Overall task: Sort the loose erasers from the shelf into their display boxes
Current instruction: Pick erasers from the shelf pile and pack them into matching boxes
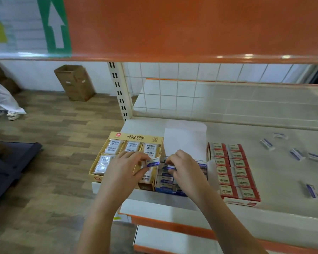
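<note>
Two bare hands work over a white shelf [264, 213]. The left hand [125, 167] pinches a blue-banded eraser [153, 162] above the blue display box [170, 177]. The right hand [186, 169] curls its fingers onto erasers inside that box. A yellow box [99, 163] sits left, a red box [234, 171] right. Loose erasers [296, 154] lie farther right.

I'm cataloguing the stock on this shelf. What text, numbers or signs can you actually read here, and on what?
"2B": header of the yellow display box, beside Chinese brand lettering.
"2B": wrapped erasers in it.
"2B": erasers in the red display box.
White up arrow on green: wall sign.
Purple-banded eraser pinched by the left hand: print blurred.
Loose erasers on the shelf: unreadable.
</note>
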